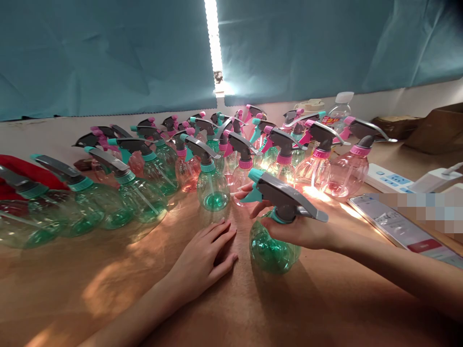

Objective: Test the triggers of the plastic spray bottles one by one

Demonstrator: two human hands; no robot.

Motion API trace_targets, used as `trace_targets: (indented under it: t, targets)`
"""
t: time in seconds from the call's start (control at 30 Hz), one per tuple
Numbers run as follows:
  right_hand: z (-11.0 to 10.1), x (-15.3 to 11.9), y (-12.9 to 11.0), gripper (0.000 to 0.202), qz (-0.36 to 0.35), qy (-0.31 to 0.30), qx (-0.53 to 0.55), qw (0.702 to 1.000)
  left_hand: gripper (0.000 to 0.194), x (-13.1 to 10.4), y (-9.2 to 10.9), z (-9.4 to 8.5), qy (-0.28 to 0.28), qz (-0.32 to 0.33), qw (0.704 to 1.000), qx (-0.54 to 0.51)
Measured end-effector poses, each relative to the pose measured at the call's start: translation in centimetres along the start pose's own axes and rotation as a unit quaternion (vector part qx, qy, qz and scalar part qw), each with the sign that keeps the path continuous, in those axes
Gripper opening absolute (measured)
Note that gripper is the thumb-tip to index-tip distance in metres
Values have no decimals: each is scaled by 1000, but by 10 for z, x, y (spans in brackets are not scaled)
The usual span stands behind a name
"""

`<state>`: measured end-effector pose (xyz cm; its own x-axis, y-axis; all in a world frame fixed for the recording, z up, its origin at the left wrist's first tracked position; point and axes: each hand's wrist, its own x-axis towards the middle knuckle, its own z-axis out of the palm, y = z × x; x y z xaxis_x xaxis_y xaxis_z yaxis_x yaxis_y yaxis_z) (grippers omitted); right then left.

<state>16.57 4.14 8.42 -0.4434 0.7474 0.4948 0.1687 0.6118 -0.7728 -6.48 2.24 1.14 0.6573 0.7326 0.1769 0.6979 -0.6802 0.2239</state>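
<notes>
My right hand (294,231) is wrapped round the neck of a green see-through spray bottle (274,250), just under its grey head with a teal nozzle and trigger. The bottle is upright and its nozzle points to the left. Flat on the wooden table (224,308) lies my left hand (206,258), holding nothing, with its fingers stretched out a little left of that bottle. Straight beyond the left hand stands another green spray bottle (213,190). A pink spray bottle (243,176) is partly hidden behind the fingers of my right hand.
Several green spray bottles (139,197) stand in a row on the left, near red cloth (36,168). More pink spray bottles (349,166) stand at the back right. A phone (398,224), a power strip (388,177) and a brown box (437,127) are on the right.
</notes>
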Motion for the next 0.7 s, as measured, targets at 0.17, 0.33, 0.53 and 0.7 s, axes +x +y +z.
trace_targets:
  t: [0.17,0.33,0.53,0.7]
  targets:
    - [0,-3,6,50,2,2,-11,1000,47,0,0,0,1,0,1000,3]
    - [-1,-7,13,49,24,20,-24,999,47,0,1,0,-4,2,1000,5]
    - [-8,-8,7,45,56,-4,-73,996,47,0,1,-1,-7,-4,1000,8]
    - [-7,-4,-2,44,58,-3,-100,993,47,1,2,-1,-2,-3,1000,-2]
